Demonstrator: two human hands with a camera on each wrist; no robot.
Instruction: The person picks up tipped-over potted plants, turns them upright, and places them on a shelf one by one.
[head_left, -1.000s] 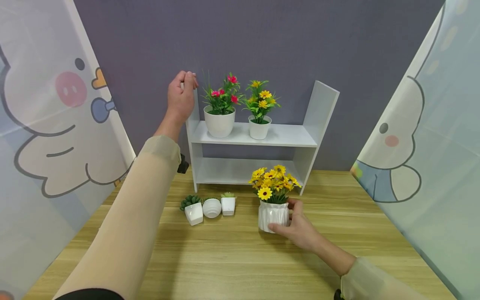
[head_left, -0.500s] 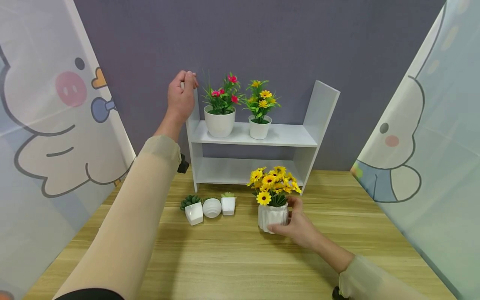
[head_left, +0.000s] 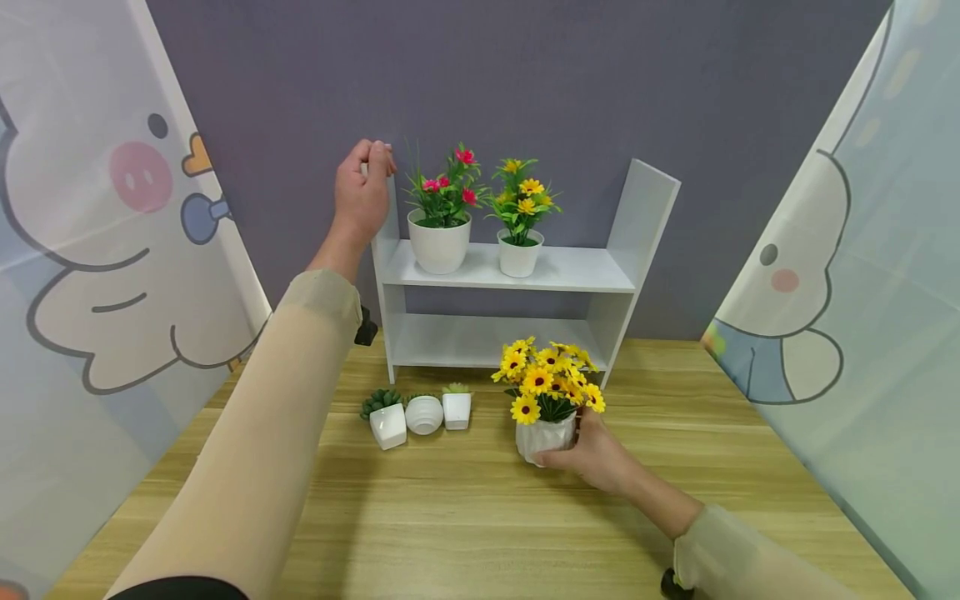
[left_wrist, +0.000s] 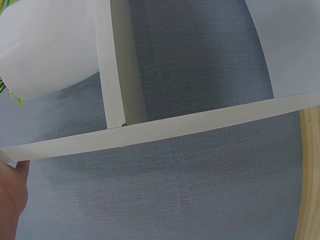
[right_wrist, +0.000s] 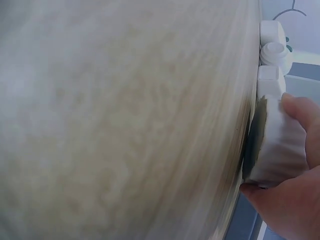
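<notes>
My right hand [head_left: 600, 457] grips a white ribbed flower pot [head_left: 542, 438] of yellow artificial flowers [head_left: 538, 381] from its right side, thumb in front. The pot leans toward me over the table; in the right wrist view its dark underside shows, partly off the tabletop. My left hand [head_left: 362, 192] holds the upper end of the left side panel of a white two-tier shelf [head_left: 450, 340], fingers curled at its top; the left wrist view shows only part of that hand at the panel edge. On the upper tier stand a pink-flowered pot [head_left: 440, 248] and a smaller yellow-flowered pot [head_left: 519, 259].
Left of the held pot, three small white succulent pots lie tipped in a row on the wooden table [head_left: 435, 517]: a left one [head_left: 388, 428], a round middle one [head_left: 424, 416] and a right one [head_left: 456, 412]. A grey wall [head_left: 525, 75] stands behind the shelf.
The yellow flowers have tipped forward and down toward me as my right hand tilts their pot. My left hand stays on the shelf panel.
</notes>
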